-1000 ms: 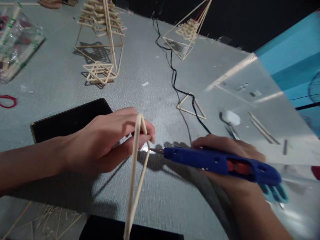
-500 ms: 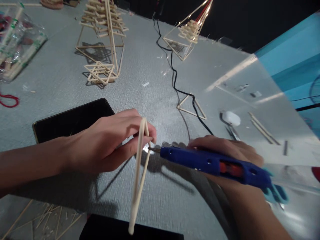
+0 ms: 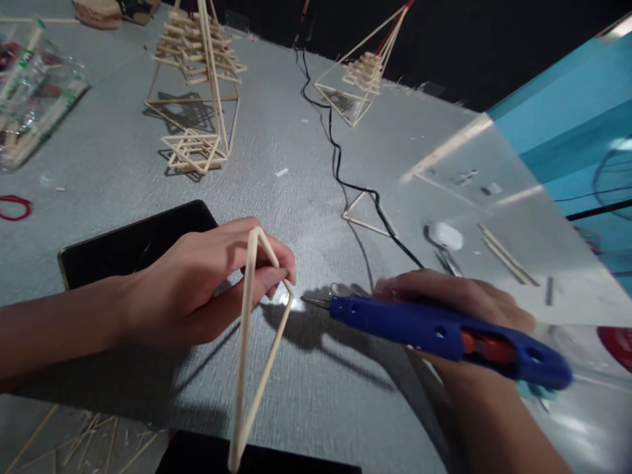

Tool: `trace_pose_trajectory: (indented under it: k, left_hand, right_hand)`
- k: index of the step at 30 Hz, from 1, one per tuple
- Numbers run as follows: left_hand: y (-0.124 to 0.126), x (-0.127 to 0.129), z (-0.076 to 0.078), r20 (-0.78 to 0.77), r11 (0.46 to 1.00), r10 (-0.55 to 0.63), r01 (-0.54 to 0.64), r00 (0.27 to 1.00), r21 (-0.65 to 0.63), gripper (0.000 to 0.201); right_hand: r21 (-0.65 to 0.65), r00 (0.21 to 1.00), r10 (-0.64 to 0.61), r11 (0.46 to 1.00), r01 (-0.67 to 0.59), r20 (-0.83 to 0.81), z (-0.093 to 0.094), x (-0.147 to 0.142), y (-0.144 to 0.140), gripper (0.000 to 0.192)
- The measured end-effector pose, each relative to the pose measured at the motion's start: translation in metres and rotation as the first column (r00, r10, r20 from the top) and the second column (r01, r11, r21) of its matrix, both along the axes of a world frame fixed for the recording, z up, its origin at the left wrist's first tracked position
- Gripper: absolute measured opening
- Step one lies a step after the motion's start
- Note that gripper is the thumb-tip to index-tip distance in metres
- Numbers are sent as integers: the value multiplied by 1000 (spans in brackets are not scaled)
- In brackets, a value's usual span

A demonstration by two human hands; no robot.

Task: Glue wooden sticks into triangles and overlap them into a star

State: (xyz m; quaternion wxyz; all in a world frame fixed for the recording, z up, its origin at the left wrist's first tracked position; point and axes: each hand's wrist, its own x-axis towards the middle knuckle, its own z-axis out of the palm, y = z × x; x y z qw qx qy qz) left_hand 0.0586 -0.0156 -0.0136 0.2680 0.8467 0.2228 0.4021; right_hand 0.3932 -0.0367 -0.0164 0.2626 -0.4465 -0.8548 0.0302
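Left hand: thumb and forefinger pinch the wooden-stick triangle along its upper stick; how the other fingers are set, I cannot tell
Wooden-stick triangle: held up in front of the left hand, one corner toward the top, another pointing down toward the near edge of the grey table
Nozzle: aimed at the triangle's right-hand corner and just beside it, a slight gap between
Right hand: wrapped around the blue hot glue gun (red shows through a slot in its body), fingertips mostly hidden
Smartphone: black, lying flat, partly covered by the left hand and wrist
Flat stick triangle: on the table beyond the glue gun, with the black cable crossing over it
White case: beyond the right hand, near two loose sticks
Stacked stick frames: beyond the phone, at the foot of a tall stick structure
Smaller stick pyramid: at the far edge, red at its tip
Clear plastic bag: far left, sticks inside, a red cord nearer
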Motion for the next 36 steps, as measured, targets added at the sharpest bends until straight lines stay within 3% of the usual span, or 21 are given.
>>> trace_pose_trajectory:
  k: [3,10,15,20,23,28,36]
  left_hand:
    - [0,1,0,9,1000,22,-21,1000,-13,18]
    - [-1,1,-1,23,999,31,-30,999,-38,19]
    - [0,0,-3,44,997,58,-56,997,-47,17]
    - [-5,-3,-2,51,983,79,-69,996,-167,21]
    - [-8,-3,-1,166,935,95,-31,982,-354,21]
    - [-7,-4,0,381,798,140,123,914,-590,14]
    - [-5,-5,3,517,730,97,292,850,-618,15]
  right_hand:
    - [-4,994,25,1000,-26,-107,-1,-3,1,15]
    - [70,997,71,995,-68,-40,-3,-1,7,13]
    - [38,992,91,995,-88,-84,-4,1,10,15]
    - [51,988,132,990,-128,-80,-1,-1,12,11]
    - [88,995,95,992,-92,-41,2,-4,12,10]
    - [110,984,159,983,-150,-81,6,-8,14,11]
    - [161,972,207,969,-188,-111,10,-3,21,4]
